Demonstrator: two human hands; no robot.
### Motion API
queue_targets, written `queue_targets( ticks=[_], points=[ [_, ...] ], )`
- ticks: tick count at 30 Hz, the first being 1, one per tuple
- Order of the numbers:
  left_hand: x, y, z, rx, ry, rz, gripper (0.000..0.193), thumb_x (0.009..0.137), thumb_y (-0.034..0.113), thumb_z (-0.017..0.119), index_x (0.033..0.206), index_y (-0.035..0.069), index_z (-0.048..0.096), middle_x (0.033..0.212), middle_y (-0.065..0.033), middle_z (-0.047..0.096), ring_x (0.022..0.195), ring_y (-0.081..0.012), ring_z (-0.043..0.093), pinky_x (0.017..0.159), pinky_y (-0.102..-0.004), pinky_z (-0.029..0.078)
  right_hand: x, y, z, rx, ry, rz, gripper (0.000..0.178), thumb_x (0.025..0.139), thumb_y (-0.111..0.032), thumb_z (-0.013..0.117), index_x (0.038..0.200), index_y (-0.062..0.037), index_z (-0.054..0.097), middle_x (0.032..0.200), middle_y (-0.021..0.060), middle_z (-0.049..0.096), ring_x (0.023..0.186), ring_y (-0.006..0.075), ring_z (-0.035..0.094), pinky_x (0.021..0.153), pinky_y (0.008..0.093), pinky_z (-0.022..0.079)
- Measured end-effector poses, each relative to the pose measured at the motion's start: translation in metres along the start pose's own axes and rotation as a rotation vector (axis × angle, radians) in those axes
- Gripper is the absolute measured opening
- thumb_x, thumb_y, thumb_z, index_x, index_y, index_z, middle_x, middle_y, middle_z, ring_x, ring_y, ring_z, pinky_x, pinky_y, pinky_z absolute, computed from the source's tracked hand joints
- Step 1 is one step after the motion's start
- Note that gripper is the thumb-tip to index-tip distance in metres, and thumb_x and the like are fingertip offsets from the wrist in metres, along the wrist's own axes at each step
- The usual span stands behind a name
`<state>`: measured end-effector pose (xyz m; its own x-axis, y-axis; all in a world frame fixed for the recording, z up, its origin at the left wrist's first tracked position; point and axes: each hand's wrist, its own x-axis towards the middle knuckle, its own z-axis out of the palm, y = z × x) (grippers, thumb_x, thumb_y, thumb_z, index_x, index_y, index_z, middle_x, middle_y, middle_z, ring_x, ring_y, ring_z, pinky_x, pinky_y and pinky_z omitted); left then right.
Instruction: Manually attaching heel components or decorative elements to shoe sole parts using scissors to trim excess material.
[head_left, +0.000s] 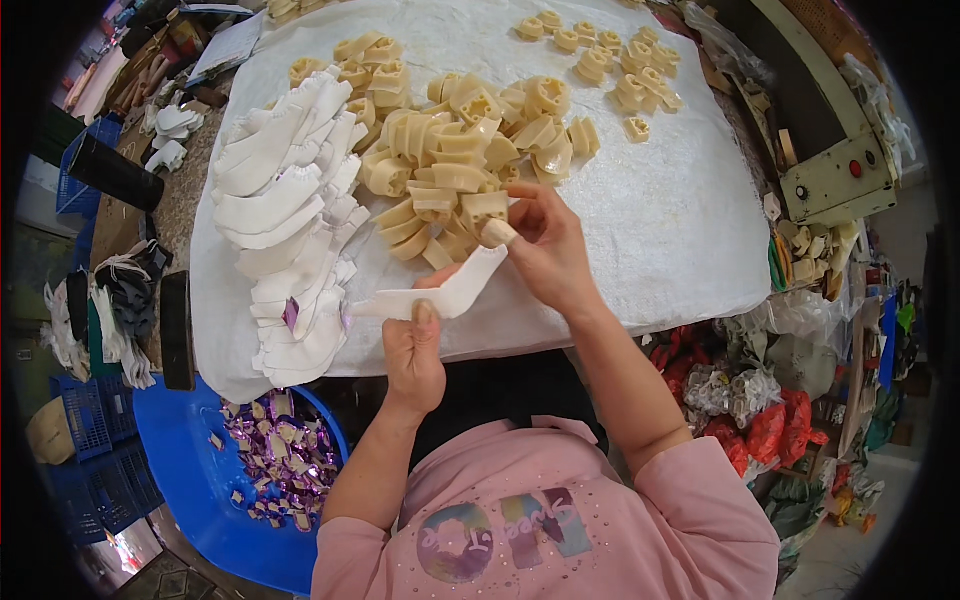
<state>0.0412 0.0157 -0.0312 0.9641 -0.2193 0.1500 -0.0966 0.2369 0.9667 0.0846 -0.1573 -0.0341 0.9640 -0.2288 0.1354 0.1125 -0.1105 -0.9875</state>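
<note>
My left hand (413, 365) grips a white bent strip (455, 297) near its middle, thumb pressed on top. The strip's toothed end points up toward my right hand (548, 250). Fingers and thumb of that hand are drawn together, with a tan covering on the thumb tip; whatever is between them is hidden. They are beside the strip's end and against the near edge of a heap of beige curved pieces (440, 150). Left of the heap, many overlapping white strips (280, 215) lie in a long pile, with a small purple piece (291, 314) on it.
A white sheet (680, 230) covers the table. More beige pieces (630, 75) sit at the far right. Below the left edge, a blue basin (190, 490) holds shiny purple pieces (280, 455). A black cylinder (115, 172) juts in at left; a machine with buttons (840, 180) stands at right.
</note>
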Motion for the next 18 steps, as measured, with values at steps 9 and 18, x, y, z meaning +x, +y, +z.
queue_targets(
  ticks=[9,18],
  points=[
    [0.01,-0.011,0.005,0.14,-0.107,0.182,0.046,0.099,0.029,0.036,0.113,-0.01,0.057,0.121,-0.0183,0.055,0.118,-0.0293,0.049,0.099,-0.0367,0.037,-0.012,-0.003,-0.06,-0.653,0.13,0.103,0.04,0.073,-0.009,0.066,0.11,-0.0011,0.058,0.063,0.0039,0.054,0.064,0.0172,0.053,0.075,0.0337,0.042],
    [0.016,-0.015,0.016,0.212,-0.226,0.136,0.044,0.1,0.028,0.035,0.116,-0.006,0.059,0.124,-0.0216,0.055,0.127,-0.0337,0.043,0.103,-0.0381,0.033,-0.03,0.016,-0.073,-0.698,0.102,-0.312,0.036,0.07,-0.011,0.072,0.099,-0.0028,0.053,0.116,0.0177,0.051,0.103,0.0321,0.048,0.093,0.0438,0.035]
  ],
)
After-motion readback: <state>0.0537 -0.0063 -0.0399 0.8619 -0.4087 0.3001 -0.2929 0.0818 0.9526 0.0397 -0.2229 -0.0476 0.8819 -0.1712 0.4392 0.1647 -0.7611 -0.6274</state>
